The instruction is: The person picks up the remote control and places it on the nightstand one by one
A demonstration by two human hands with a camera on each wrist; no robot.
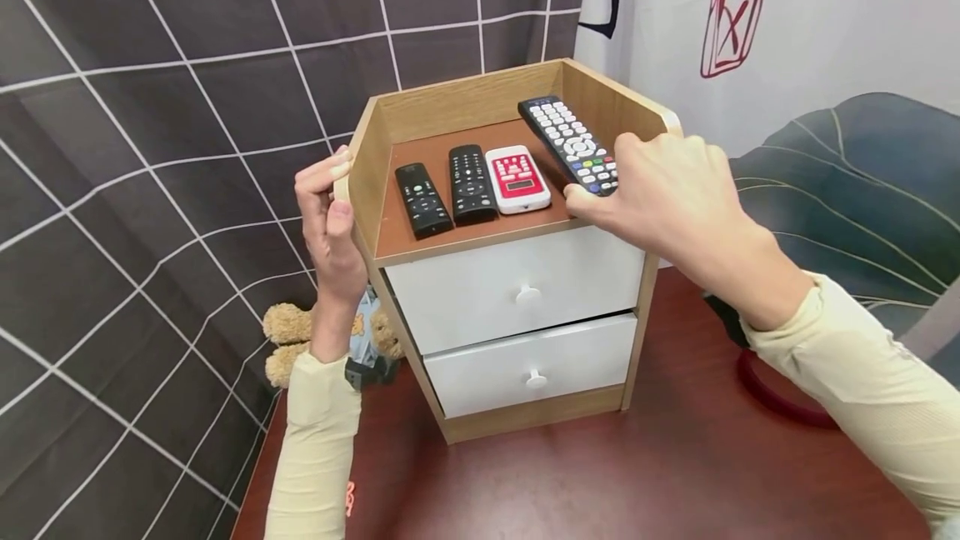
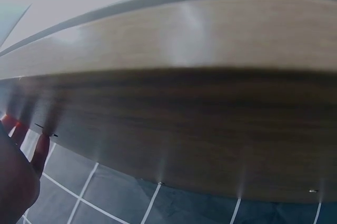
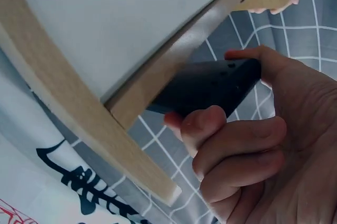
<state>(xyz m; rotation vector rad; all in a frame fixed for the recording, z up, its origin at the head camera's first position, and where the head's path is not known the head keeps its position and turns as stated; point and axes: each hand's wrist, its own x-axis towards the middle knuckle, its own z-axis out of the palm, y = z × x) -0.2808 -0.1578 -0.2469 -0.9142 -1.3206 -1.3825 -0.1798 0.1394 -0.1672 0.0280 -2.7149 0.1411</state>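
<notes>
My right hand [image 1: 663, 194] grips the near end of a long black remote control [image 1: 558, 136] with pale buttons, thumb on one side and curled fingers on the other. The remote [image 3: 210, 84] slants over the right part of the cabinet's brown top shelf [image 1: 465, 136]. My left hand [image 1: 330, 232] touches the cabinet's left side panel [image 1: 367, 165], fingertips at its upper front edge. In the left wrist view, fingers [image 2: 41, 153] meet the wooden panel's outer face. Left of the held remote lie a small black remote [image 1: 423, 200], a larger black remote [image 1: 472, 183] and a white-and-red remote [image 1: 517, 180].
The small wooden cabinet has two white drawers [image 1: 517, 290] with round knobs and stands on a reddish-brown table [image 1: 540, 482]. A plush toy [image 1: 288, 336] lies behind my left forearm. Dark checked cloth [image 1: 187, 148] hangs at the left; a blue-grey chair back [image 1: 847, 198] is at the right.
</notes>
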